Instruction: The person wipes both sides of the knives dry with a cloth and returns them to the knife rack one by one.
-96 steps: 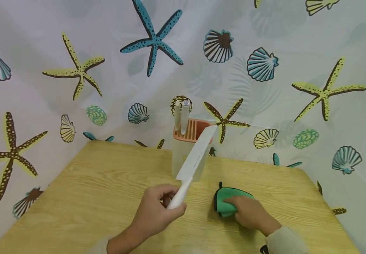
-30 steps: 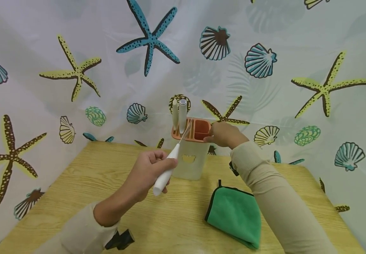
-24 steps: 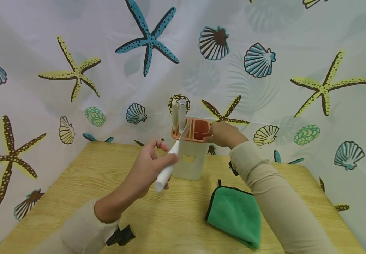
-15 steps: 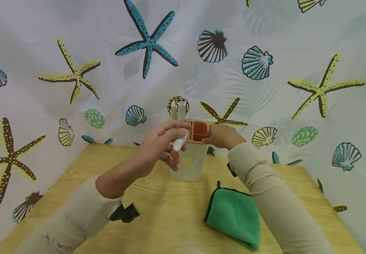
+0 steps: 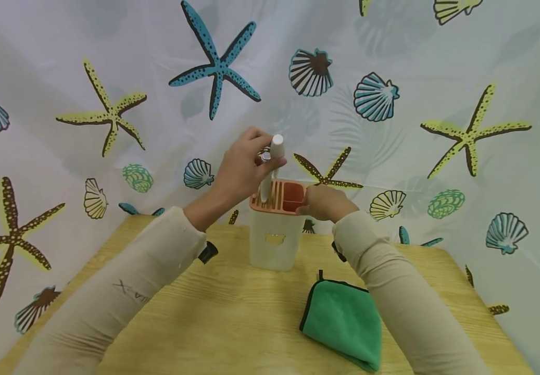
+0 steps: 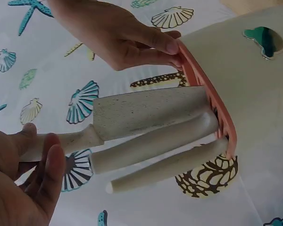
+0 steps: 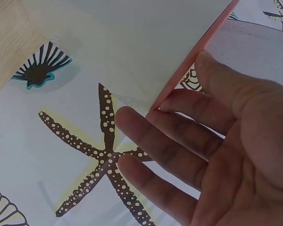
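My left hand (image 5: pixel 246 164) grips the white handle of a kitchen knife (image 5: pixel 277 147) above the knife holder (image 5: pixel 274 250). In the left wrist view the knife's broad blade (image 6: pixel 151 113) stretches to the coral slotted top (image 6: pixel 220 113), its tip end at the slots and most of the blade outside. Two more pale handles (image 6: pixel 153 143) stick out of the slots beside it. My right hand (image 5: pixel 328 203) pinches the right end of the holder's coral rim (image 7: pixel 191 66), thumb on one side and fingers on the other, its lower fingers spread free.
A green cloth (image 5: pixel 342 323) with black edging lies on the wooden table (image 5: pixel 213 323) in front, below my right forearm. Behind the holder hangs a white curtain (image 5: pixel 157 41) printed with starfish and shells. Two open compartments (image 5: pixel 293 194) sit at the holder's right side.
My right hand has let go of the green cloth and taken hold of the holder's rim. My left hand has raised the knife and turned it tip-down over the slots.
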`<state>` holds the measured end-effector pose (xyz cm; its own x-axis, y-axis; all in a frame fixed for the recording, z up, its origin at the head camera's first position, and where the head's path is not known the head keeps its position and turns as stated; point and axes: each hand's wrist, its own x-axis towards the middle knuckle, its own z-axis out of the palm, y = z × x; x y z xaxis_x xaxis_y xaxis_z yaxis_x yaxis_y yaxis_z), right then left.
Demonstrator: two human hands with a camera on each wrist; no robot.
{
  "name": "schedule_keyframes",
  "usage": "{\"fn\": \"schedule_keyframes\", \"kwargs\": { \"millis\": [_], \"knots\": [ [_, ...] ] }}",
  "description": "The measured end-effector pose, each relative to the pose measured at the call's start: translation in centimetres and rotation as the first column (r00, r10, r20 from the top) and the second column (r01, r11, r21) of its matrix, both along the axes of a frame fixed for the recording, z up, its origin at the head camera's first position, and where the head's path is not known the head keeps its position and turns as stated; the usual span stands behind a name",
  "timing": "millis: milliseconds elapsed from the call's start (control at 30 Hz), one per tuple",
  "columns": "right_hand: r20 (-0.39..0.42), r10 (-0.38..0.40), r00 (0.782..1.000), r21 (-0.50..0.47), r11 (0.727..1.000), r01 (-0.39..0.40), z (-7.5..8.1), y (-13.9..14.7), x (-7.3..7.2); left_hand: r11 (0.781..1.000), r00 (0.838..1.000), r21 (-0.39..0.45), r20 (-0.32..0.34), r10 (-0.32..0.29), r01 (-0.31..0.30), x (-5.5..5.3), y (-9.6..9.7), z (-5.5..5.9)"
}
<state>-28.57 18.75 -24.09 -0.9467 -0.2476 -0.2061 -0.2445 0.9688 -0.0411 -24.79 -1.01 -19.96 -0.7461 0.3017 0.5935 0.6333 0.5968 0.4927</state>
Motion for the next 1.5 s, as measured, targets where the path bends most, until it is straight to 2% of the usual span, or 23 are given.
{"fn": "schedule_keyframes", "kwargs": {
  "millis": [67, 167, 300, 367, 600, 800, 1067, 1200, 1367, 1433, 1500],
  "knots": [
    [0.006, -0.004, 1.0, 0.004, 1.0, 0.004, -0.1, 0.0, -0.1, 0.999, 0.997, -0.003, -0.066, 0.039, -0.04, -0.8, 0.2, -0.1],
    [0.01, -0.006, 1.0, 0.006, 1.0, 0.006, -0.2, 0.0, -0.2, 0.994, 0.982, -0.04, -0.166, 0.095, -0.103, -1.8, 0.5, -0.3],
    [0.003, 0.001, 1.0, 0.008, 1.0, -0.001, -0.3, 0.0, -0.3, 0.981, 0.962, -0.104, -0.237, 0.138, -0.166, -2.8, 1.0, -0.5],
    [-0.001, 0.006, 1.0, 0.009, 1.0, -0.006, -0.2, 0.0, -0.3, 0.977, 0.96, -0.122, -0.239, 0.145, -0.177, -3.2, 1.3, -0.7],
    [0.008, 0.015, 1.0, 0.006, 1.0, -0.015, 0.0, 0.0, -0.1, 0.964, 0.967, -0.171, -0.187, 0.172, -0.204, -4.3, 1.7, -1.7],
    [0.019, 0.018, 1.0, -0.003, 1.0, -0.018, 0.0, -0.1, 0.1, 0.954, 0.97, -0.229, -0.19, 0.15, -0.192, -4.8, 1.6, -2.2],
    [-0.003, 0.018, 1.0, -0.001, 1.0, -0.018, 0.1, -0.1, 0.1, 0.89, 0.973, -0.407, -0.18, 0.142, -0.205, -5.4, 1.8, -2.2],
    [0.004, 0.013, 1.0, 0.001, 1.0, -0.013, 0.0, -0.1, 0.1, 0.874, 0.976, -0.443, -0.172, 0.135, -0.199, -5.5, 1.8, -2.1],
    [0.01, 0.004, 1.0, 0.0, 1.0, -0.004, 0.1, -0.1, 0.2, 0.873, 0.975, -0.444, -0.169, 0.141, -0.203, -5.2, 1.6, -2.0],
    [0.014, 0.0, 1.0, 0.001, 1.0, 0.0, 0.1, -0.2, 0.2, 0.879, 0.973, -0.428, -0.18, 0.145, -0.211, -4.9, 1.4, -1.9],
    [0.014, 0.001, 1.0, 0.004, 1.0, -0.001, 0.1, -0.2, 0.3, 0.894, 0.969, -0.392, -0.201, 0.145, -0.215, -4.2, 1.0, -1.8]
  ]
}}
